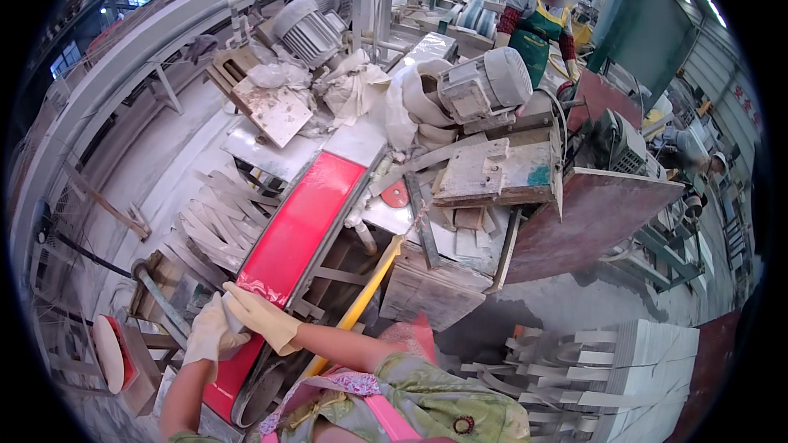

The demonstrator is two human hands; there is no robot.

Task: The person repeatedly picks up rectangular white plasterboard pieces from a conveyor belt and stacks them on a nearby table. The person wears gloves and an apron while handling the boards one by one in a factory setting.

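Both my hands wear cream gloves and meet over the near left edge of a long red belt (305,226). My left hand (210,331) is closed, with its fingertips pointing away from me. Beside it, my right hand (263,318) reaches in from the right, its fingers pressed together against the left glove. A pale grey patch shows between the gloves; whether it is a thin flat piece or a fold of glove is unclear. The belt runs away from me between dark side rails, with a wet sheen just beyond my hands.
A yellow bar (367,294) slants along the belt's right side. Pale strips (217,217) fan out at its left. Two grey motors (486,86) stand at the back. A stack of pale slabs (648,377) is at lower right. A co-worker in a green apron (533,43) stands far off.
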